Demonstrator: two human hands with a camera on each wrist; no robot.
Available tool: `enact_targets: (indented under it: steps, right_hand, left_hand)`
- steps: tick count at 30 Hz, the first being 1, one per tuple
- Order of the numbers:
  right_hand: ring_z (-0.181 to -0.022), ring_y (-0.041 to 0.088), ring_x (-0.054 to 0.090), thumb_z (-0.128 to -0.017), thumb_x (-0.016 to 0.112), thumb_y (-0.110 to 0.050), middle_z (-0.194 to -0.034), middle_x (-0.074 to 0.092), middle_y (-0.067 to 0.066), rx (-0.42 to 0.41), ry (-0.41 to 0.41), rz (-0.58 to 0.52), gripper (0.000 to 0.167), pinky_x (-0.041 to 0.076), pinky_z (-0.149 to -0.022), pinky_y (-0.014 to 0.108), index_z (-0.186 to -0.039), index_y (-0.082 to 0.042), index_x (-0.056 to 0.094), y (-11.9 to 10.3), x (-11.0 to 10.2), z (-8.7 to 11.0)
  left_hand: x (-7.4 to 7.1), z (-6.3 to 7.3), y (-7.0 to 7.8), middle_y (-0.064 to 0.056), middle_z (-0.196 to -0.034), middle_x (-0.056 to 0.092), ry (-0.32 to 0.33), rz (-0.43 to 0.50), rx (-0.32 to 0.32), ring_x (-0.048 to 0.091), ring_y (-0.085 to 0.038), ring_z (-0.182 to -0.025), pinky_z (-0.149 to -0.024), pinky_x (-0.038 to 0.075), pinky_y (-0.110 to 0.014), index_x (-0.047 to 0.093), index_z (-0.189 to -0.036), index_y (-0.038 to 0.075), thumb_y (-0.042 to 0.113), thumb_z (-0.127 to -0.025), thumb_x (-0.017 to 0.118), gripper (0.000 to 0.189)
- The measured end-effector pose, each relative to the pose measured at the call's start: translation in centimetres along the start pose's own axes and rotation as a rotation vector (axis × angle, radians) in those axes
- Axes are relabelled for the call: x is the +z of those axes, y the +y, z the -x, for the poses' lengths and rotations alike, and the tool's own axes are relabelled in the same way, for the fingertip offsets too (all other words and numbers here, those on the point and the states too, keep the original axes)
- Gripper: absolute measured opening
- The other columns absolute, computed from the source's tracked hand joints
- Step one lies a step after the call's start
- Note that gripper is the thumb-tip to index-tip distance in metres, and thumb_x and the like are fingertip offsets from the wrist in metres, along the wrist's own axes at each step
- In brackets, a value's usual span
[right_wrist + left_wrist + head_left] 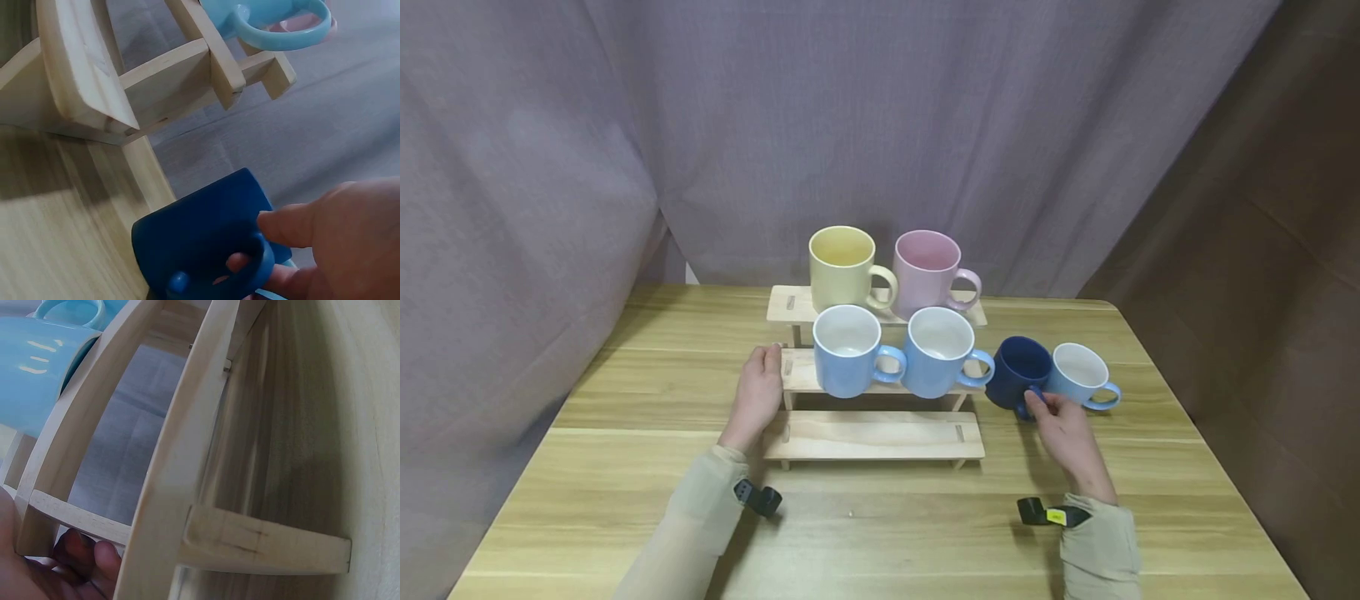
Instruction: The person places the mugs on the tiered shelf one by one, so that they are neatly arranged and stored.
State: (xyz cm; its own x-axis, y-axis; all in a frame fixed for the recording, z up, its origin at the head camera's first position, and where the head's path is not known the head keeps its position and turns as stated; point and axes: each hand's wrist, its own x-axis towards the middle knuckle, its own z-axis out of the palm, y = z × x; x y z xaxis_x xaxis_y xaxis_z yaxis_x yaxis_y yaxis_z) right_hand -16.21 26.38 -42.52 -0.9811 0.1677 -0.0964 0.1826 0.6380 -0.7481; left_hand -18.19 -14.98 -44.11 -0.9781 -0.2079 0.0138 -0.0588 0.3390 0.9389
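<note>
My right hand (1066, 433) pinches the handle of a dark blue mug (200, 225), with the thumb on top and a fingertip through the loop. That mug is to the right of a three-tier wooden rack (872, 435), close beside a light blue mug (1078, 371) with a white inside. My left hand (758, 396) grips the rack's left end at the middle tier, fingers curled under the wood in the left wrist view. Two light blue mugs, one on the left (847, 354) and one on the right (937, 354), stand on that tier, handles to the right.
On the top tier stand a yellow mug (841, 271) and a pink mug (925, 271). The lowest tier shows bare wood. A grey curtain (880, 125) hangs behind the wooden table (880, 550), and a brown one (1262, 250) on the right.
</note>
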Motion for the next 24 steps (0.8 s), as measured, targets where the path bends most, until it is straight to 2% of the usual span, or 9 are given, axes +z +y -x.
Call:
enact_targets:
  steps: [3, 8, 10, 13, 18, 24]
  right_hand:
    - [-0.104, 0.035, 0.049, -0.103, 0.040, -0.044, -0.114, 0.055, 0.026, 0.005, -0.018, 0.003, 0.060, 0.040, -0.082, 0.040, -0.121, 0.011, 0.051, 0.21, 0.04, -0.04]
    - [-0.084, 0.028, 0.048, -0.100, 0.039, -0.054, -0.089, 0.051, 0.014, 0.022, -0.022, 0.007, 0.057, 0.039, -0.066, 0.034, -0.095, 0.001, 0.051, 0.52, 0.26, -0.25]
    - [-0.078, 0.025, 0.046, -0.099, 0.039, -0.057, -0.082, 0.048, 0.010, 0.033, -0.025, 0.008, 0.058, 0.038, -0.062, 0.033, -0.090, -0.001, 0.050, 0.59, 0.33, -0.27]
    - [-0.078, 0.024, 0.046, -0.099, 0.038, -0.057, -0.084, 0.051, 0.011, 0.039, -0.024, 0.002, 0.060, 0.038, -0.062, 0.032, -0.092, 0.001, 0.052, 0.64, 0.39, -0.24]
    - [-0.085, 0.026, 0.047, -0.100, 0.040, -0.054, -0.095, 0.056, 0.018, 0.025, 0.000, -0.007, 0.062, 0.038, -0.068, 0.033, -0.103, 0.005, 0.058, 0.61, 0.43, -0.19]
    - [-0.084, 0.025, 0.050, -0.101, 0.041, -0.049, -0.092, 0.058, 0.018, 0.026, 0.018, -0.008, 0.059, 0.039, -0.070, 0.033, -0.107, 0.006, 0.061, 0.69, 0.26, 0.11]
  left_hand:
    - [-0.02, -0.04, -0.04, -0.009, -0.081, 0.043, -0.001, -0.004, 0.000, 0.042, -0.022, -0.068, -0.058, 0.040, -0.034, 0.052, -0.112, -0.001, 0.036, -0.107, 0.027, 0.045]
    - [0.02, -0.11, -0.13, -0.010, -0.082, 0.044, -0.002, -0.010, -0.015, 0.043, -0.023, -0.069, -0.060, 0.041, -0.034, 0.053, -0.113, 0.000, 0.037, -0.107, 0.027, 0.046]
    - [0.06, -0.14, -0.12, -0.010, -0.083, 0.045, -0.002, -0.011, -0.018, 0.043, -0.023, -0.070, -0.060, 0.041, -0.035, 0.053, -0.113, 0.000, 0.037, -0.107, 0.027, 0.046]
    - [0.11, -0.22, -0.15, -0.011, -0.083, 0.045, 0.002, -0.012, -0.016, 0.044, -0.024, -0.073, -0.062, 0.042, -0.035, 0.053, -0.114, -0.001, 0.036, -0.107, 0.028, 0.045]
    - [0.04, -0.22, -0.08, -0.011, -0.083, 0.045, 0.007, -0.011, -0.009, 0.044, -0.024, -0.072, -0.062, 0.041, -0.035, 0.053, -0.114, -0.001, 0.037, -0.107, 0.027, 0.046]
    - [-0.04, -0.11, -0.09, -0.010, -0.084, 0.046, -0.007, -0.013, -0.013, 0.044, -0.023, -0.072, -0.061, 0.042, -0.035, 0.052, -0.115, -0.001, 0.041, -0.106, 0.026, 0.050]
